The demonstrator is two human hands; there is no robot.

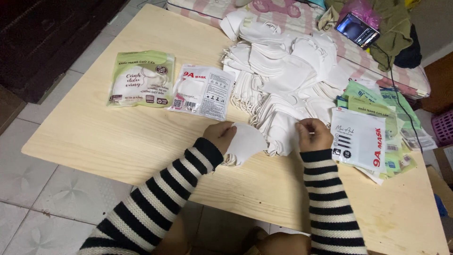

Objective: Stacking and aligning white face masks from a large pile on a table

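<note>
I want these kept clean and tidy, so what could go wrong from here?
The loose pile of white fabric face masks spreads to the wooden table's far edge, so some may slide off. The left hand holds its small stack of white masks by one end; it may fan apart. The right hand could snag ear loops.

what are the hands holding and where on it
The left hand grips a small stack of white face masks at its left end. The right hand pinches at the edge of the big mask pile; what it grips cannot be told.
</note>
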